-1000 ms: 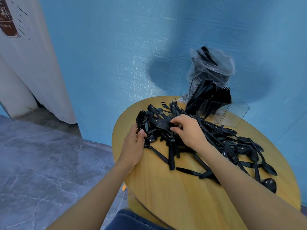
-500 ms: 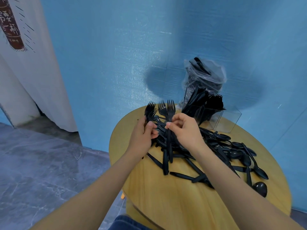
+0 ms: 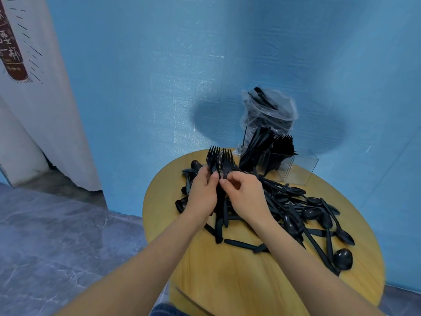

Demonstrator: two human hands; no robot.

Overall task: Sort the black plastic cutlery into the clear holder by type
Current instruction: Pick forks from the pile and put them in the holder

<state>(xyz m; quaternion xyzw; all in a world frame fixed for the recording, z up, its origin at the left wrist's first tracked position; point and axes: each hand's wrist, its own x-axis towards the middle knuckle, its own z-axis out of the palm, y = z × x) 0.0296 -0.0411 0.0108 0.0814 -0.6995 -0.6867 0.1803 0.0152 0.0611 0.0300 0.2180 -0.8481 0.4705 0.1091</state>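
Observation:
A heap of black plastic cutlery (image 3: 284, 206) lies on the round wooden table (image 3: 239, 281). My left hand (image 3: 202, 192) grips a bunch of black forks (image 3: 219, 160), tines up, above the heap. My right hand (image 3: 245, 195) pinches the fork handles just beside the left thumb. At the table's back stands the clear holder (image 3: 300, 167): its left compartments hold knives and forks standing upright, its right compartment looks empty.
A clear plastic bag of black cutlery (image 3: 270, 112) stands behind the holder against the blue wall. Loose spoons (image 3: 341, 258) lie near the table's right edge. A white curtain (image 3: 38, 99) hangs at the left over grey floor.
Both hands rose from the heap with a bunch of forks. The forks have been drawn together, tines up, between the two hands.

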